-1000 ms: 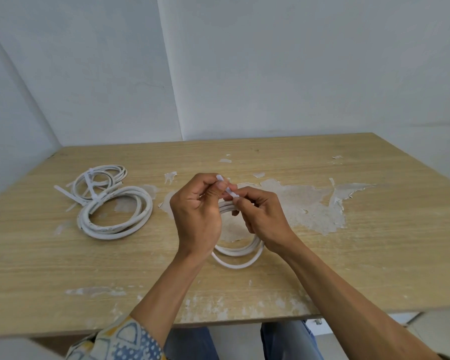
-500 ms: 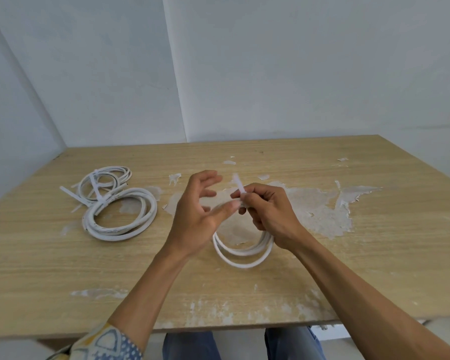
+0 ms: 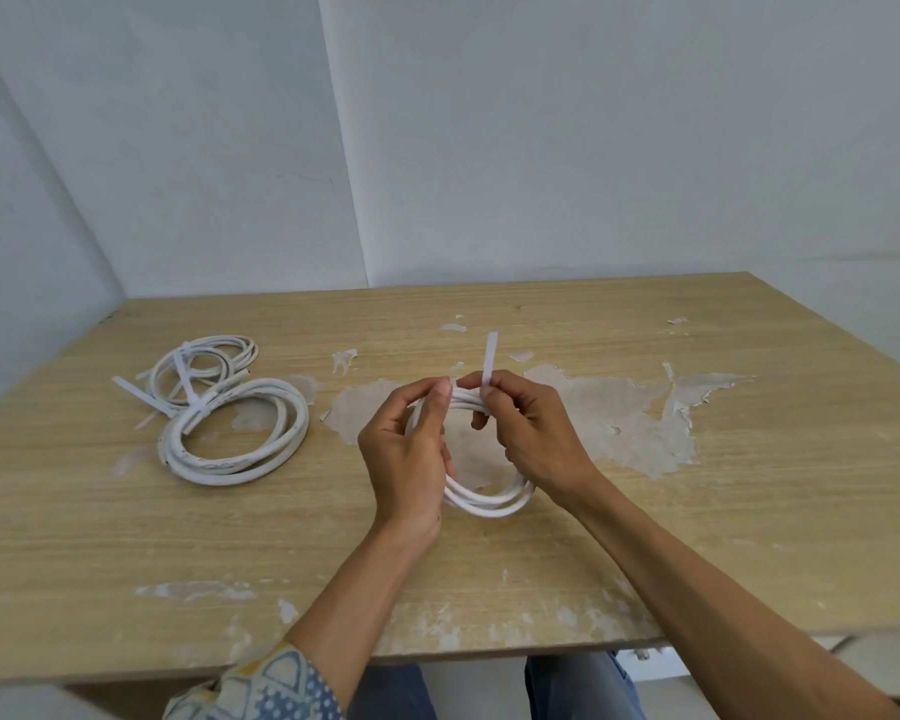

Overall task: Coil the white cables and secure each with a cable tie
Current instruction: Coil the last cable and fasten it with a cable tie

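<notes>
Coil (image 3: 489, 504) held over mid worktop (image 3: 697, 511). Left hand (image 3: 406, 449) curled round its top strands, bunching the loops. Right hand (image 3: 531, 433) pinches the cable tie (image 3: 489, 356), tail pointing up, probably to pull it snug. Two tied coils (image 3: 235, 433) lie far left.

Wooden table (image 3: 749, 485), two tied coils (image 3: 230, 472)

White cables (image 3: 232, 439) and cable tie (image 3: 489, 359); tan wood-grain table (image 3: 749, 459), pale peeled patches; blue-yellow patterned sleeve (image 3: 271, 688).
</notes>
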